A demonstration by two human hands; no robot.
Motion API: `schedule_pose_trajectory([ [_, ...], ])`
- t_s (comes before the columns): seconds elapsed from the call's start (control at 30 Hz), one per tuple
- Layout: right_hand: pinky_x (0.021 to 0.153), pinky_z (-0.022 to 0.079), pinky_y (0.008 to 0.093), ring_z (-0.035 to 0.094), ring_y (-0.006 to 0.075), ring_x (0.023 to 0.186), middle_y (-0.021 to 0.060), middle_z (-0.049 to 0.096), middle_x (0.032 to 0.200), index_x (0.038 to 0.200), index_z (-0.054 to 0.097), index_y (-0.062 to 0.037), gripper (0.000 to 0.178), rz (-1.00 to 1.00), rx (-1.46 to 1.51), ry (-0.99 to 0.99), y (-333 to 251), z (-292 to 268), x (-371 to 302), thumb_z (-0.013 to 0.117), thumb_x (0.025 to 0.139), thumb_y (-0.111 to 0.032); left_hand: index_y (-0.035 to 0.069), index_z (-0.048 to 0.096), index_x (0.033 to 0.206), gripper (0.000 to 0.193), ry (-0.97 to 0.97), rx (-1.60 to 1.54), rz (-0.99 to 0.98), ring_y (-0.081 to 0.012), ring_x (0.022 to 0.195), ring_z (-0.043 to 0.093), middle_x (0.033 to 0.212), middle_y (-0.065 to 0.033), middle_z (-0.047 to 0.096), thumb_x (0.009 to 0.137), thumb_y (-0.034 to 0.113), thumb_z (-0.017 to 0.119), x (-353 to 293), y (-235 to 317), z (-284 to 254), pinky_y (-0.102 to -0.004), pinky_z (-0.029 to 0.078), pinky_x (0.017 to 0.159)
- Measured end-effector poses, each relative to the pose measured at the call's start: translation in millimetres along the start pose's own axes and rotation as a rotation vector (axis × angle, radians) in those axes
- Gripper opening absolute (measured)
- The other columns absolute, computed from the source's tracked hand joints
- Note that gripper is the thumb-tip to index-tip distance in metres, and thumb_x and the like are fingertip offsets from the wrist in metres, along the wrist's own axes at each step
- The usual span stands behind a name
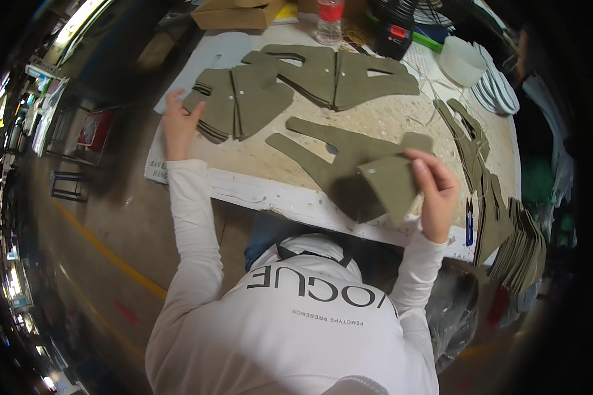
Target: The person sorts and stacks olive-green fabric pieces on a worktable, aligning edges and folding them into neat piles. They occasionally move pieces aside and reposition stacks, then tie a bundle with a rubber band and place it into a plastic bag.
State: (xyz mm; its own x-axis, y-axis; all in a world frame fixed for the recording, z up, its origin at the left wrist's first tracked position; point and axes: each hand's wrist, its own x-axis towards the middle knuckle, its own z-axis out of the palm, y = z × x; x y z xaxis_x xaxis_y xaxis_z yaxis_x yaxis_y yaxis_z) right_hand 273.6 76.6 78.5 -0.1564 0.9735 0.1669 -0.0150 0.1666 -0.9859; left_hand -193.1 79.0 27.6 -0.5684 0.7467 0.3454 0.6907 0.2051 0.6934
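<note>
My right hand (435, 194) pinches a small olive-green cut fabric piece (392, 184) and holds it over a larger forked olive piece (336, 155) lying flat on the worktable (270, 191). Far to the left, my left hand (178, 125) rests on the edge of a stack of similar olive pieces (240, 99). A second, wider stack of olive pieces (339, 76) lies further back on the table.
More olive pieces are fanned along the table's right edge (501, 224). At the back stand a clear plastic bottle (329, 20), a cardboard box (237, 13), a black device (395, 29) and white plates (494, 82). A blue pen (469, 224) lies near the front right.
</note>
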Motion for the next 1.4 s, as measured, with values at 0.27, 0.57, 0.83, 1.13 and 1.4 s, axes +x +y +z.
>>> schedule_pose_trajectory([
  [0.27, 0.076, 0.046, 0.0182, 0.060, 0.0048, 0.090, 0.0028, 0.069, 0.108, 0.124, 0.066, -0.0016, 0.031, -0.019, 0.092, 0.192, 11, -48, 20, 0.064, 0.093, -0.008, -0.008, 0.068, 0.109, 0.019, -0.076, -0.804, 0.035, -0.0177, 0.095, 0.071, 0.110, -0.0135, 0.070, 0.093, 0.000, 0.061, 3, 88, 11, -0.0252, 0.057, 0.080],
  [0.57, 0.066, 0.051, 0.0205, 0.060, 0.0050, 0.071, 0.0031, 0.067, 0.087, 0.129, 0.062, -0.0036, 0.040, 0.281, -0.136, 0.204, 68, -18, -28, 0.067, 0.090, -0.002, 0.002, 0.063, 0.114, 0.061, -0.047, 0.268, 0.411, -0.0303, 0.091, 0.068, 0.106, -0.0169, 0.063, 0.082, 0.054, 0.072, 10, 102, 74, -0.0395, 0.054, 0.078],
  [0.83, 0.067, 0.046, 0.0187, 0.052, 0.0021, 0.069, -0.0070, 0.054, 0.075, 0.131, 0.063, -0.0055, 0.039, 0.193, -0.190, 0.146, 78, -21, -32, 0.066, 0.092, -0.004, 0.003, 0.068, 0.102, 0.051, -0.235, 0.566, 0.374, -0.0349, 0.090, 0.068, 0.099, -0.0180, 0.067, 0.080, 0.049, 0.072, 10, 96, 120, -0.0452, 0.055, 0.076],
  [1.13, 0.067, 0.045, 0.0179, 0.053, 0.0030, 0.072, -0.0022, 0.059, 0.085, 0.131, 0.062, -0.0024, 0.043, 0.180, -0.162, 0.171, 75, -20, -30, 0.069, 0.088, 0.000, 0.005, 0.069, 0.094, 0.022, 0.089, -0.070, 0.214, -0.0209, 0.078, 0.070, 0.083, -0.0117, 0.072, 0.085, 0.025, 0.072, 56, 85, 70, -0.0330, 0.054, 0.073],
  [1.4, 0.065, 0.044, 0.0172, 0.055, 0.0029, 0.070, -0.0028, 0.053, 0.087, 0.134, 0.058, 0.0001, 0.049, 0.281, 0.037, 0.185, 71, -13, -39, 0.072, 0.086, 0.001, 0.001, 0.052, 0.132, 0.043, -0.315, -1.169, 0.027, -0.0107, 0.096, 0.062, 0.114, -0.0068, 0.063, 0.091, 0.003, 0.065, -46, 157, 48, -0.0257, 0.051, 0.083],
])
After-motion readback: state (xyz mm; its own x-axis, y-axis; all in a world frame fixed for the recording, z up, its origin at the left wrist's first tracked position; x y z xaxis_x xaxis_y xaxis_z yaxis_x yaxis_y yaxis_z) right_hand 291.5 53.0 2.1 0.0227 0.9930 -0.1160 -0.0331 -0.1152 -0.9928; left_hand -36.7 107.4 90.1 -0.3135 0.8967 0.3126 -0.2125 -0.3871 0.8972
